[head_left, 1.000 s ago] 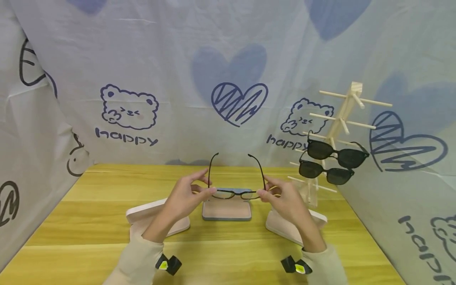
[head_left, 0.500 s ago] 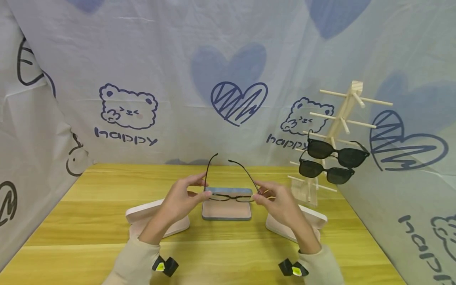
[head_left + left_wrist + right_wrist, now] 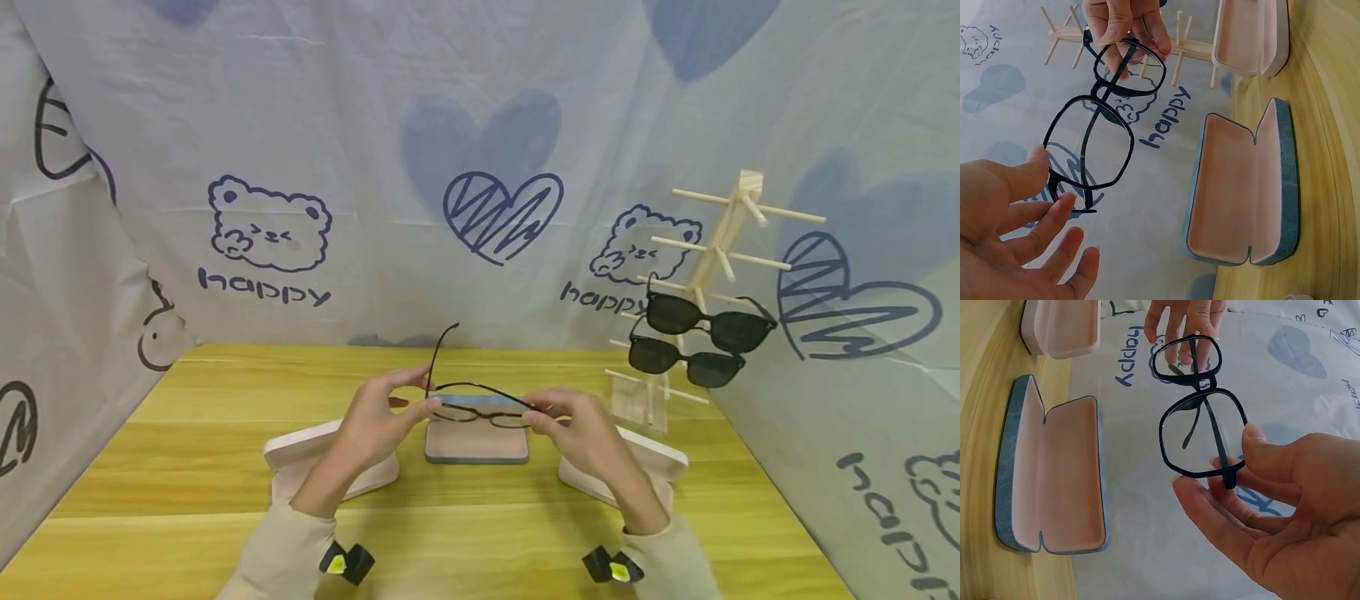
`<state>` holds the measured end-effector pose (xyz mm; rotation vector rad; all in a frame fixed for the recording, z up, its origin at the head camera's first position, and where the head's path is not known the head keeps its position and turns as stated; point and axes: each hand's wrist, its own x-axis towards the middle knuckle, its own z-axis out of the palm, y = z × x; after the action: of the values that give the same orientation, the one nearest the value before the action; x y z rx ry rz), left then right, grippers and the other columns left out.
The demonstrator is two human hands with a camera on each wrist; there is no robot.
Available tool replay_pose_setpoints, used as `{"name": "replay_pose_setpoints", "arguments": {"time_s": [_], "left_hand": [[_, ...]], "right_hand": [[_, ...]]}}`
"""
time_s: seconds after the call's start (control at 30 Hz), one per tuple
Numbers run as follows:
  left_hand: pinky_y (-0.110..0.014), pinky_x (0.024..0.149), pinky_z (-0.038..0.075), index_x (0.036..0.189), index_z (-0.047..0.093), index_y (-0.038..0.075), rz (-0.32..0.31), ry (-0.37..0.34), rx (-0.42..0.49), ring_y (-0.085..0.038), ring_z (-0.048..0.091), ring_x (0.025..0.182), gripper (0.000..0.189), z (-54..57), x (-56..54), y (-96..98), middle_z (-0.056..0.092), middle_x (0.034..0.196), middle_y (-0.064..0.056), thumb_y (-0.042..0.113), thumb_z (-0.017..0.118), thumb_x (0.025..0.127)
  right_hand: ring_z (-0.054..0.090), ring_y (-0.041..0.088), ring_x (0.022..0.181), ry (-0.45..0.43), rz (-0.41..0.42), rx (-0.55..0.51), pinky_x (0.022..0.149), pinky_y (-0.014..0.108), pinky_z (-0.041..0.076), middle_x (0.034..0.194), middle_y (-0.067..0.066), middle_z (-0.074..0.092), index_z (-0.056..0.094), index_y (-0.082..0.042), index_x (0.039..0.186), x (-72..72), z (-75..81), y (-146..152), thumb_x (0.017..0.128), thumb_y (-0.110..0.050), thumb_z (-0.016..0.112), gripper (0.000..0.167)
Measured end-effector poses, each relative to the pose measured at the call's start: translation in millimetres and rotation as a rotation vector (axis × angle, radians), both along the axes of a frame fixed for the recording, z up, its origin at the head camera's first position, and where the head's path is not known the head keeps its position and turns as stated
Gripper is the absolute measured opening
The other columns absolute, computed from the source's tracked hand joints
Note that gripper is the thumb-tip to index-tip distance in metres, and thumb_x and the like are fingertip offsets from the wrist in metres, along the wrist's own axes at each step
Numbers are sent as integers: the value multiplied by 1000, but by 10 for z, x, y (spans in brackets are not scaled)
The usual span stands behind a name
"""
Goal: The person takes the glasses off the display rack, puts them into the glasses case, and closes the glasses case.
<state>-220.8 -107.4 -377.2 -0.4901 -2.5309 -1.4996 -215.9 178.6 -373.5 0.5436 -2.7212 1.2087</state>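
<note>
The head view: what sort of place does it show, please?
Probably an improvised tabletop workspace for eyewear: printed cloth hangs behind a wood-grain table, a peg rack bears two pairs of sunglasses, and two hands hold black-framed glasses.

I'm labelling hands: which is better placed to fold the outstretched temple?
Probably the left hand: it pinches the glasses beside the outstretched temple; the right hand holds the opposite end, by the inward-angled temple.

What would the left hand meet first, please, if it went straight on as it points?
The black-framed glasses, which the left hand pinches; past them, probably the hanging cloth, though depth is unclear.
</note>
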Motion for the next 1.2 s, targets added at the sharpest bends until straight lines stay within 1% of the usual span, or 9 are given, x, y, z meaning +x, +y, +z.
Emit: {"name": "replay_pose_setpoints", "arguments": {"time_s": [0.2, 0.33, 0.53, 0.73, 0.83, 0.97, 1.13, 1.2], "left_hand": [[-53, 101, 56, 144, 59, 1, -2, -1, 4, -35, 60, 130, 53, -16, 1, -5, 74, 120, -13, 13, 75, 95], [-52, 100, 56, 144, 59, 2, -2, -2, 2, -35, 60, 129, 53, -29, 5, -9, 74, 122, -14, 13, 75, 95], [-48, 97, 59, 143, 59, 1, -13, -7, 10, -33, 64, 122, 52, -48, -1, -15, 73, 123, -13, 13, 75, 95], [-45, 94, 60, 143, 59, 0, -30, -17, 4, -34, 65, 120, 52, -98, 2, -33, 72, 124, -13, 12, 75, 95], [-45, 95, 60, 143, 60, 0, -29, -30, -2, -33, 64, 121, 51, -125, 9, -40, 71, 126, -14, 12, 74, 95], [-44, 94, 60, 142, 61, 1, -24, -39, -13, -30, 65, 118, 48, -153, 26, -57, 70, 125, -16, 11, 73, 96], [-39, 91, 60, 140, 62, 1, -33, -47, -17, -28, 66, 116, 45, -192, 61, -91, 71, 122, -16, 10, 72, 97], [-36, 90, 59, 140, 63, 1, -40, -51, -21, -27, 66, 114, 45, -213, 75, -105, 71, 121, -16, 10, 72, 97]], "right_hand": [[77, 20, 86, 6, 14, 4, 80, 32, 64, 108, 11, 72, 76, -5, 119, 10, 6, -9, 100, -14, 69, 23], [76, 23, 88, -3, 28, 6, 82, 34, 64, 109, 11, 72, 76, -5, 119, 5, 6, -16, 100, -14, 68, 22], [76, 24, 90, -2, 44, 5, 83, 36, 64, 108, 11, 71, 76, -5, 119, -2, -9, -18, 101, -14, 67, 22], [75, 20, 89, 14, 70, 15, 80, 31, 63, 107, 10, 71, 75, -5, 120, -4, -45, -15, 101, -14, 66, 23], [74, 17, 89, 27, 79, 31, 79, 29, 62, 108, 9, 71, 75, -5, 121, -7, -64, -18, 102, -15, 65, 23], [73, 17, 89, 39, 91, 37, 79, 28, 62, 108, 10, 71, 74, -4, 120, -13, -85, -29, 102, -15, 65, 23], [74, 18, 89, 22, 107, 25, 79, 26, 61, 108, 11, 71, 73, -3, 119, -12, -109, -49, 102, -13, 64, 21], [74, 19, 89, 7, 103, 16, 77, 25, 60, 106, 11, 72, 72, -3, 118, -7, -116, -61, 102, -13, 64, 20]]}}
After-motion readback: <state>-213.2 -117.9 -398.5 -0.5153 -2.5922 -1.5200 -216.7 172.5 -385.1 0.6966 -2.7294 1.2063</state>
